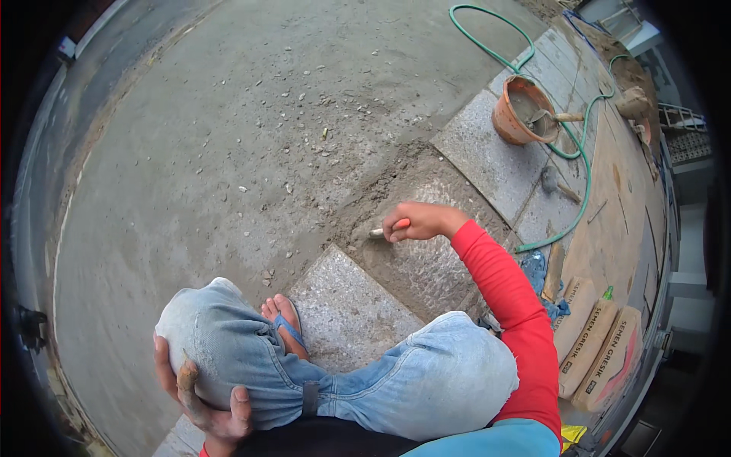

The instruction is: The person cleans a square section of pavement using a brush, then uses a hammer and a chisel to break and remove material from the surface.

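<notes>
My right hand (415,222) grips a small tool with an orange-and-pale handle (380,232), its working end low at the gritty mortar seam (358,206) beside a roughened bedding patch (442,259). Below that seam lies a speckled square tile (343,305), near my sandalled foot (283,324). At lower left, my left hand (209,407) rests around my jeans-covered knee (202,324) with fingers apart; one finger looks caked in grey-brown dirt.
An orange bucket (509,122) of grey mix stands on laid tiles (476,152), with a green hose (586,179) looping past it and a mallet (552,183) nearby. Paper cement sacks (586,343) lie at lower right. Gritty concrete (190,152) spreads leftward.
</notes>
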{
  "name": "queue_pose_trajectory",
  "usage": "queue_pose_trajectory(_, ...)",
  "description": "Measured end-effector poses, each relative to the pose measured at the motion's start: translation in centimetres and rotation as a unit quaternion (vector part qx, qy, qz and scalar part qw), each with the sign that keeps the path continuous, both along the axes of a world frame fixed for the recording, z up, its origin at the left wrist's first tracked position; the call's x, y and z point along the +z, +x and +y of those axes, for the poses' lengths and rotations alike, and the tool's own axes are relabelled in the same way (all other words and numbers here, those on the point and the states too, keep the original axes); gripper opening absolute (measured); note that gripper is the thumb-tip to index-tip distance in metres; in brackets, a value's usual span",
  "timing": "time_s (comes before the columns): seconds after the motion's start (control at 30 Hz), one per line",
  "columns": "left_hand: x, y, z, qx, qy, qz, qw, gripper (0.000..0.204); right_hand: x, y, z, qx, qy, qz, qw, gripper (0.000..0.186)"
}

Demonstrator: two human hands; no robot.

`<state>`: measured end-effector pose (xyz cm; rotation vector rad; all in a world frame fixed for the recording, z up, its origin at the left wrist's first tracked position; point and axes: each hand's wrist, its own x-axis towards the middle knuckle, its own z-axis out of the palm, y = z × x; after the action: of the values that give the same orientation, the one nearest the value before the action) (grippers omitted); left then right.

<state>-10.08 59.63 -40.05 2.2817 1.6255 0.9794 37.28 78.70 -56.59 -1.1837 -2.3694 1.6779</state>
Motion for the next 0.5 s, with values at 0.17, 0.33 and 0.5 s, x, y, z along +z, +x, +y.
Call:
queue_pose_trajectory(0.17, 0.2, 0.1, 0.0, -0.017, -0.003, 0.003, 1.0, 0.075, -1.5, 1.4, 2.0, -0.114, 0.308, -0.263, 0.907, 0.009)
queue_pose_trajectory(0.33, 0.1, 0.2, -0.2, 0.015, -0.014, -0.011, 1.0, 0.075, -1.5, 3.2, 2.2, -0.025, 0.055, -0.043, 0.997, 0.008)
queue_pose_trajectory(0.5, 0.3, 0.0, -0.5, 0.009, -0.007, 0.011, 1.0, 0.076, 0.3, 5.8, 2.4, -0.194, 0.188, -0.148, 0.951, 0.013)
